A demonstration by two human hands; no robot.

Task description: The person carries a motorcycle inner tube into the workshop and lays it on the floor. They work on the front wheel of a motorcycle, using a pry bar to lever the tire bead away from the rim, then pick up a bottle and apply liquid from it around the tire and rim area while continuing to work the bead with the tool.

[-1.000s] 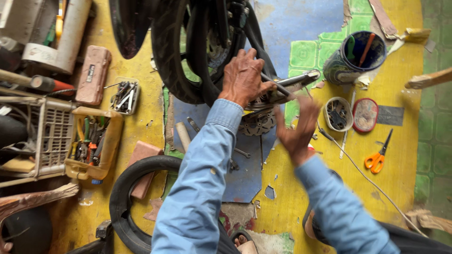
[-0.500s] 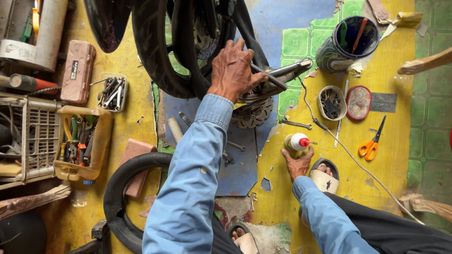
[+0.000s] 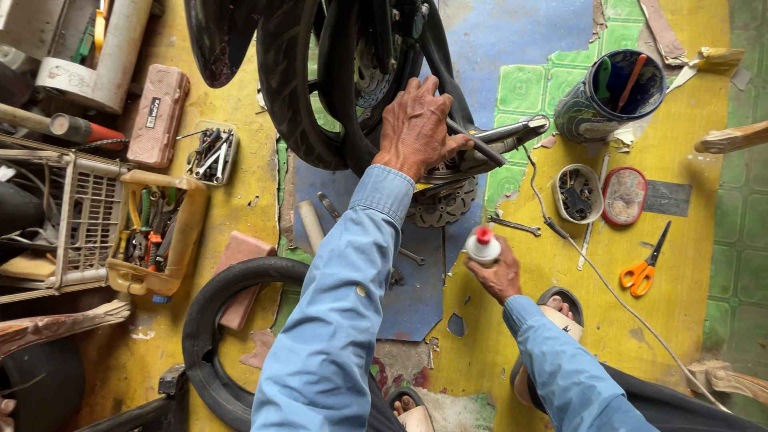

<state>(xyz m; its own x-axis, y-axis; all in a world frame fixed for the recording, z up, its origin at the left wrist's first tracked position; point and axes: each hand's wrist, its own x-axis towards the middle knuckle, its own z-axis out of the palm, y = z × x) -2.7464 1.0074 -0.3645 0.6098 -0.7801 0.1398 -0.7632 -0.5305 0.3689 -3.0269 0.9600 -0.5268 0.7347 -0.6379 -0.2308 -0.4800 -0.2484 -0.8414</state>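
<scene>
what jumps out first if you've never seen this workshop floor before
At top centre a black motorcycle wheel stands over the yellow floor, with the left hand pressed on its metal frame. Below it, at centre, the right hand grips a small white bottle with a red cap. Orange scissors lie to the right, and a tray of tools sits at left.

Matt black rubber tyre (image 3: 292, 88); shiny metal sprocket (image 3: 442, 204); worn painted floor (image 3: 688, 232)

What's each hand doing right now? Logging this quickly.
Left hand: closed, gripping the motorcycle wheel.
Right hand: closed, holding a small white bottle with a red cap.
</scene>
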